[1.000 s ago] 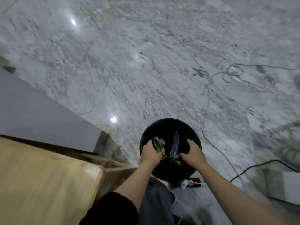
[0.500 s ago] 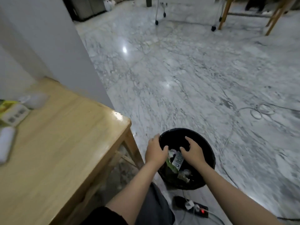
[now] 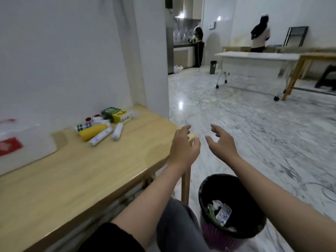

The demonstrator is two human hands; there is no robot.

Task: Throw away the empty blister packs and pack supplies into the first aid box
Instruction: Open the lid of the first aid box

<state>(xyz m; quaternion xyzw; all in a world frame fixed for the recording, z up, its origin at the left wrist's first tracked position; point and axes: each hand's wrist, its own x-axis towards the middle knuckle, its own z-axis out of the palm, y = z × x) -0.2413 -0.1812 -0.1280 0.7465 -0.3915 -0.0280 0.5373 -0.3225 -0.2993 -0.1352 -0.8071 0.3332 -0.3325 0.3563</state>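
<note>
First aid box (image 3: 23, 148), white with red marks, sits at the left end of the wooden table (image 3: 76, 179), blurred. Black bin (image 3: 231, 206) on the floor beside the table leg holds blister packs (image 3: 224, 214); supplies (image 3: 103, 127) lie piled near the wall. Both hands, left (image 3: 184, 149) and right (image 3: 221, 141), hang empty with fingers spread, above the table corner.

Black bin (image 3: 231, 180); grey-veined marble floor (image 3: 254, 124); yellow tube (image 3: 92, 131) (perhaps ointment).
</note>
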